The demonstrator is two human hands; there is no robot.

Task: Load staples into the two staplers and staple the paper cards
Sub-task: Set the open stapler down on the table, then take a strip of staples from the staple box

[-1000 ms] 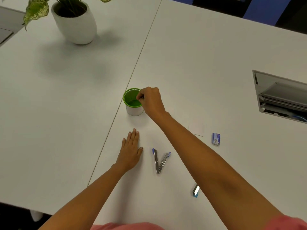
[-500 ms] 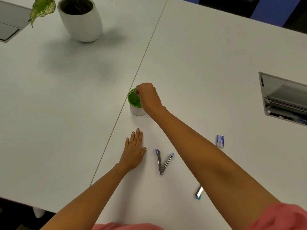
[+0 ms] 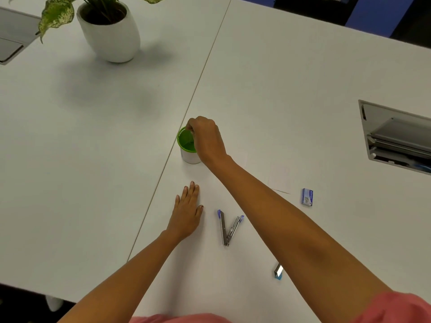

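My right hand (image 3: 207, 141) reaches over a green-lined white cup (image 3: 186, 145), its curled fingertips pinching the cup's far rim; what the cup holds is hidden. My left hand (image 3: 186, 213) lies flat on the white table, palm down and empty. Right of it an open stapler (image 3: 229, 229) with blue tips lies spread in a V. Part of a second stapler (image 3: 278, 272), silver with a blue end, shows from under my right forearm. A small blue staple box (image 3: 307, 197) lies further right. White paper cards (image 3: 279, 180) lie faintly visible behind my forearm.
A potted plant in a white pot (image 3: 112, 36) stands at the far left. A seam (image 3: 186, 113) between two tables runs just left of the cup. An open metal cable hatch (image 3: 396, 141) is set into the table at right. The near table edge is by my body.
My right hand has shifted from the cup's near right rim across the opening to its far rim. The cup, my left hand and the staplers have stayed put.
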